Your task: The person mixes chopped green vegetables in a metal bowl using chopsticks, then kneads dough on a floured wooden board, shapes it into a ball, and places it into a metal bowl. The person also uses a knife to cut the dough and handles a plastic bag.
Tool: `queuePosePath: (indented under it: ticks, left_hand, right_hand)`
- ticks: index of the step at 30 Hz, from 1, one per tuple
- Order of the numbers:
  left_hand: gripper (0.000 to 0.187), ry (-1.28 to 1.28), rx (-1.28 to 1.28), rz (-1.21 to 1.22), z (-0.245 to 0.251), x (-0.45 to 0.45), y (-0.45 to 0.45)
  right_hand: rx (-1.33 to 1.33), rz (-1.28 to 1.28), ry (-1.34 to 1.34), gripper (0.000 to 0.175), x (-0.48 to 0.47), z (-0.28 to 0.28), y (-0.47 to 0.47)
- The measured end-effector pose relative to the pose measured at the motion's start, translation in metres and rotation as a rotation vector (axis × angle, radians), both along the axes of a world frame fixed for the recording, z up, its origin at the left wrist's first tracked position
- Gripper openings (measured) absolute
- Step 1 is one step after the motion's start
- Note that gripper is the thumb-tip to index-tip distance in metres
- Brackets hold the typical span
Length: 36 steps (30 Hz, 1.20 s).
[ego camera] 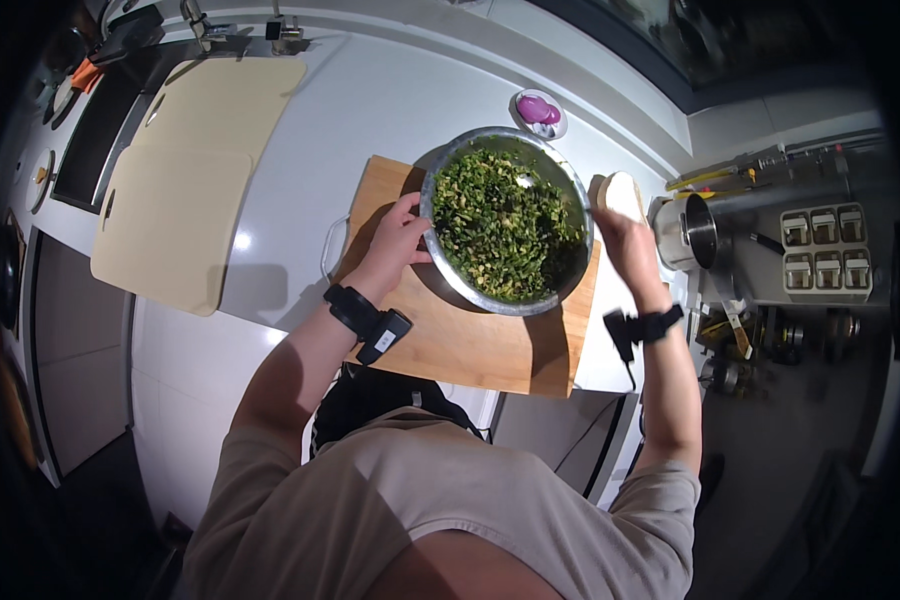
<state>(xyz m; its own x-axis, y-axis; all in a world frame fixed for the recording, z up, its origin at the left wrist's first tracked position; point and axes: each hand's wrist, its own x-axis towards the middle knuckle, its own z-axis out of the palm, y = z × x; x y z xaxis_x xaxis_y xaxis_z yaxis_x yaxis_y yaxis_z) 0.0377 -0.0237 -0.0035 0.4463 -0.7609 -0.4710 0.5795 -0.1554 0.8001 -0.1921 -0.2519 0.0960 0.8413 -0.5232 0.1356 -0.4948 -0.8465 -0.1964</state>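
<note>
A steel mixing bowl point(456, 282) full of chopped greens point(499, 217) mixed with pale bits is over a wooden cutting board point(487, 352). My left hand point(401, 238) grips the bowl's left rim, with the thumb towards the inside edge and fingers at the outer wall. At the bowl's right side is my right hand point(630, 244), slightly blurred, its fingers curled at the rim; whether it grips the rim is hard to tell. The bowl casts a shadow on the board. Something shiny shows among the greens near the bowl's far side.
Beyond the bowl stands a small dish point(544, 130) with purple onion pieces. A white oval item point(621, 193) and a steel pot point(686, 232) are at the right, near a seasoning box point(826, 251). Two cream cutting boards point(172, 225) lie left, by the sink point(101, 146).
</note>
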Motion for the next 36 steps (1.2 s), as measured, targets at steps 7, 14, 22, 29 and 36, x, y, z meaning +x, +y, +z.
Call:
queuePosePath:
  ticks: [7,14,22,29,36]
  left_hand:
    - [0.044,-0.005,-0.01,0.0,-0.001,0.0,0.001]
    - [0.042,-0.014,0.004,0.005,-0.003,-0.001,-0.001]
    - [0.046,-0.012,-0.001,-0.005,-0.01,-0.001,-0.002]
    - [0.045,-0.008,-0.006,0.003,-0.011,-0.001,-0.004]
    - [0.046,-0.001,0.003,0.0,-0.01,0.0,-0.004]
  right_hand:
    - [-0.067,-0.214,0.268,0.016,-0.01,-0.041,-0.01]
    - [0.102,-0.101,-0.095,0.014,-0.031,-0.025,0.072]
    - [-0.201,-0.199,0.176,0.013,-0.033,-0.015,0.044]
    - [-0.008,-0.244,0.191,0.011,-0.031,-0.015,0.1]
    - [-0.205,-0.231,0.174,0.012,-0.006,-0.023,0.014]
